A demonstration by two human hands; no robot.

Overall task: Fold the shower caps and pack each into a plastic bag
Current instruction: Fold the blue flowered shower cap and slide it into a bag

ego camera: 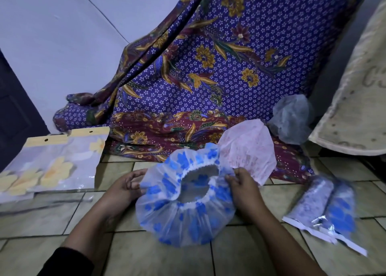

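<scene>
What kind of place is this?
Probably a room in a home: the blue shower cap is held over a tiled floor, a batik cloth is draped behind, a beige mat leans at the right.

Dim, cool bluish light with no visible source; shadows on the floor point(146, 255) are soft and faint. The shower cap point(183, 213) in the middle is fairly sharp, while the plastic bags point(52, 167) at left are smeared by blur. Glare glints on the packed bags point(325, 209). Tile lines bow toward the edges, and the corners darken.
</scene>
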